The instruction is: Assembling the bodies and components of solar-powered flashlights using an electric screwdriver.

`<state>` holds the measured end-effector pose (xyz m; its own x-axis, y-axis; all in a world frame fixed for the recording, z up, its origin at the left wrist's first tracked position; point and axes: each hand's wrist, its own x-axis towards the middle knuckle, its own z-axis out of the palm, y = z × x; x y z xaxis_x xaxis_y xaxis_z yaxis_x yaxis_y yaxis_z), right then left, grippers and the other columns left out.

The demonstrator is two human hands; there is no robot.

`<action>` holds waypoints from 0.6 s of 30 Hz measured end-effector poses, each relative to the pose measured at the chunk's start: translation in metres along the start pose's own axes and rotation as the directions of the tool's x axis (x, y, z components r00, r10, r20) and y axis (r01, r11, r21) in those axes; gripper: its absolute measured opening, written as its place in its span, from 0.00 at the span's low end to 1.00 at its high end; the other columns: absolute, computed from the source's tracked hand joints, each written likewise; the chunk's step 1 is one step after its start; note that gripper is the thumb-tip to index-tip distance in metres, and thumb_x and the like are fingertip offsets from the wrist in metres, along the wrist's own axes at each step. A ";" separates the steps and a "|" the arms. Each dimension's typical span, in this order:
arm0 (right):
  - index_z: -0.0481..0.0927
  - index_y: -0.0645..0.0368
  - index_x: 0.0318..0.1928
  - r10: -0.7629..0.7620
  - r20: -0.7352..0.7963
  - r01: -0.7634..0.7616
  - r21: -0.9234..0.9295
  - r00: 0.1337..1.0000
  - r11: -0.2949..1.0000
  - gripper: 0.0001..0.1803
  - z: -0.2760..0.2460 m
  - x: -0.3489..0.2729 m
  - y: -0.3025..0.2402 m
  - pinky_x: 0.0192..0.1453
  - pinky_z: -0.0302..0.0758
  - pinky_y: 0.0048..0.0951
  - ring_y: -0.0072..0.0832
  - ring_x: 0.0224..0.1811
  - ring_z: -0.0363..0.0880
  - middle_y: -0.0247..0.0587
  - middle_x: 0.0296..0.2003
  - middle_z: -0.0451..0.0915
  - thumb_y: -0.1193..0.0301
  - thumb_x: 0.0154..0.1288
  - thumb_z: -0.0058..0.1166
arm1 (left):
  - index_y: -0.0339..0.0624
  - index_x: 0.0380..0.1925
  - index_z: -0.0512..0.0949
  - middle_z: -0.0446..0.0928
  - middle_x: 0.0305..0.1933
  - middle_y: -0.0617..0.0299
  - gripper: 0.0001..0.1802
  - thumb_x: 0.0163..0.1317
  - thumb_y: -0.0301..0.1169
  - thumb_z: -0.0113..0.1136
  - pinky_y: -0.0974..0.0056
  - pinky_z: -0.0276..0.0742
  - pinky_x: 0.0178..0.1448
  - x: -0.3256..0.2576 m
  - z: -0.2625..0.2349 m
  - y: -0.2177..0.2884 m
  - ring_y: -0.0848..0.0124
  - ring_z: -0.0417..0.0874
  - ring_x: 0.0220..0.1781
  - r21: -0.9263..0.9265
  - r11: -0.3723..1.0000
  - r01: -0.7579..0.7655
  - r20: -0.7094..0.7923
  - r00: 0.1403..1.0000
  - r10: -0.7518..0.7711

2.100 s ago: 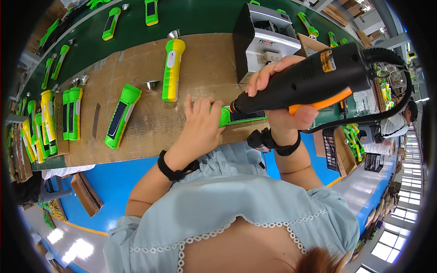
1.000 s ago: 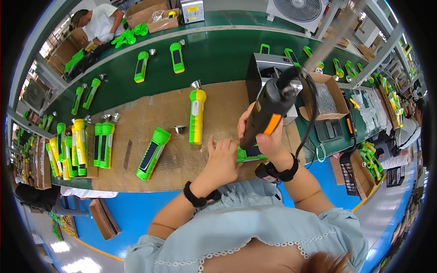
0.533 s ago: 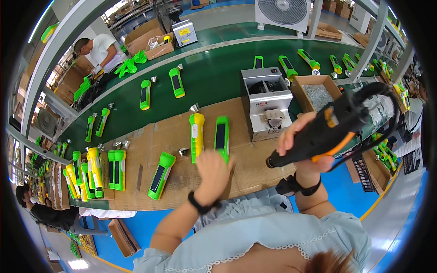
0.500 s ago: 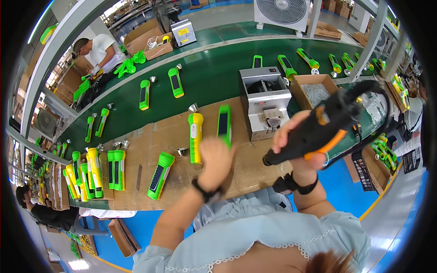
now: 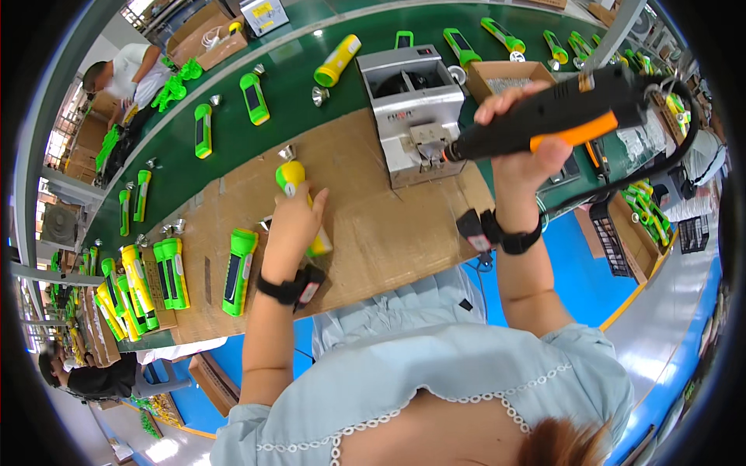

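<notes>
My right hand (image 5: 528, 147) is wrapped around a black electric screwdriver (image 5: 571, 113) with an orange lever. Its tip meets the front outlet of a grey metal screw feeder (image 5: 412, 101). On the cardboard, my left hand (image 5: 294, 225) closes over the body of a yellow flashlight (image 5: 291, 172), hiding much of it. A silvery reflector cup (image 5: 287, 152) sits at that flashlight's far end. Left of this hand lies a green flashlight (image 5: 239, 272) with a dark panel. Another yellow flashlight (image 5: 338, 60) rests on the green belt left of the feeder.
A cardboard sheet (image 5: 365, 217) covers the near bench. Several flashlights (image 5: 132, 287) are grouped at its left end. A box of small metal parts (image 5: 505, 76) stands right of the feeder. More flashlights (image 5: 253, 99) lie along the belt. A co-worker (image 5: 128, 74) works across it.
The screwdriver tip has moved to the feeder outlet. My left hand has gone left onto the yellow flashlight. The green flashlight beside it has left the cardboard; a yellow one now shows on the belt.
</notes>
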<state>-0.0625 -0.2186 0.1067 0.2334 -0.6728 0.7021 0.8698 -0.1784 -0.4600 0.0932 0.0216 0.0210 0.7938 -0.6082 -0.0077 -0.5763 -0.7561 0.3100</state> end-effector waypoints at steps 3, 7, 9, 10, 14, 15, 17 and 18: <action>0.70 0.69 0.42 -0.027 0.065 0.027 0.012 0.998 1.000 0.37 0.001 0.010 0.012 0.28 0.75 0.29 0.32 0.26 0.77 0.46 0.28 0.75 0.47 0.48 0.66 | 0.48 0.53 0.70 0.77 0.36 0.40 0.22 0.58 0.38 0.55 0.48 0.73 0.41 -0.034 -0.025 0.016 0.43 0.78 0.40 -0.281 0.960 -0.007 0.225 0.972 0.073; 0.69 0.67 0.42 0.067 0.142 -0.031 -0.240 0.988 0.970 0.40 0.013 0.011 0.017 0.28 0.74 0.30 0.33 0.24 0.76 0.47 0.25 0.75 0.39 0.50 0.58 | 0.47 0.48 0.74 0.75 0.34 0.47 0.20 0.52 0.31 0.60 0.51 0.71 0.40 -0.060 -0.025 0.023 0.48 0.76 0.38 -0.277 0.938 -0.210 0.317 0.901 0.295; 0.69 0.67 0.40 0.073 0.194 -0.018 -0.274 0.978 0.962 0.35 0.013 0.010 0.022 0.26 0.74 0.29 0.32 0.23 0.76 0.45 0.24 0.74 0.44 0.54 0.58 | 0.46 0.42 0.77 0.70 0.33 0.53 0.20 0.44 0.30 0.66 0.56 0.70 0.41 -0.061 -0.020 0.028 0.54 0.73 0.38 0.012 0.826 -0.563 -0.076 0.824 0.562; 0.70 0.67 0.40 0.092 0.210 -0.028 -0.290 0.973 0.957 0.34 0.014 0.010 0.020 0.26 0.74 0.29 0.32 0.22 0.75 0.45 0.24 0.74 0.44 0.55 0.57 | 0.46 0.38 0.79 0.67 0.34 0.55 0.20 0.42 0.34 0.69 0.58 0.68 0.44 -0.061 -0.024 0.030 0.57 0.70 0.40 -0.011 0.828 -0.560 -0.014 0.828 0.560; 0.70 0.66 0.39 0.198 0.271 -0.110 -0.310 0.942 0.944 0.33 0.017 0.008 0.010 0.25 0.73 0.29 0.31 0.22 0.75 0.45 0.22 0.74 0.43 0.56 0.54 | 0.43 0.38 0.78 0.68 0.33 0.55 0.20 0.44 0.36 0.68 0.57 0.67 0.43 -0.056 -0.020 0.021 0.56 0.70 0.38 -0.110 0.806 -0.582 0.095 0.801 0.591; 0.70 0.65 0.39 0.277 0.246 -0.174 -0.371 0.929 0.912 0.36 0.019 0.005 0.002 0.26 0.72 0.28 0.31 0.22 0.74 0.44 0.22 0.73 0.39 0.54 0.52 | 0.43 0.38 0.78 0.68 0.33 0.55 0.20 0.44 0.36 0.68 0.57 0.67 0.43 -0.055 -0.017 0.020 0.56 0.70 0.38 -0.122 0.809 -0.574 0.094 0.805 0.585; 0.69 0.64 0.38 0.351 0.208 -0.270 -0.337 0.913 0.902 0.41 0.020 -0.004 -0.008 0.27 0.71 0.29 0.32 0.22 0.73 0.44 0.23 0.71 0.33 0.49 0.51 | 0.43 0.40 0.78 0.68 0.34 0.55 0.19 0.47 0.36 0.66 0.57 0.68 0.44 -0.055 -0.011 0.022 0.55 0.71 0.38 0.155 0.867 -0.473 -0.007 0.877 0.480; 0.67 0.63 0.39 0.404 0.181 -0.320 -0.365 0.897 0.874 0.45 0.023 -0.010 -0.016 0.28 0.72 0.30 0.33 0.23 0.72 0.44 0.23 0.70 0.29 0.43 0.50 | 0.42 0.45 0.75 0.70 0.36 0.54 0.22 0.48 0.35 0.65 0.56 0.68 0.45 -0.058 -0.009 0.025 0.55 0.73 0.39 0.027 0.886 -0.463 -0.036 0.885 0.464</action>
<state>-0.0692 -0.1930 0.1198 0.6391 -0.5455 0.5423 0.5271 -0.2029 -0.8252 0.0345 0.0403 0.0379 0.4420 -0.8805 0.1716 -0.8835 -0.3942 0.2529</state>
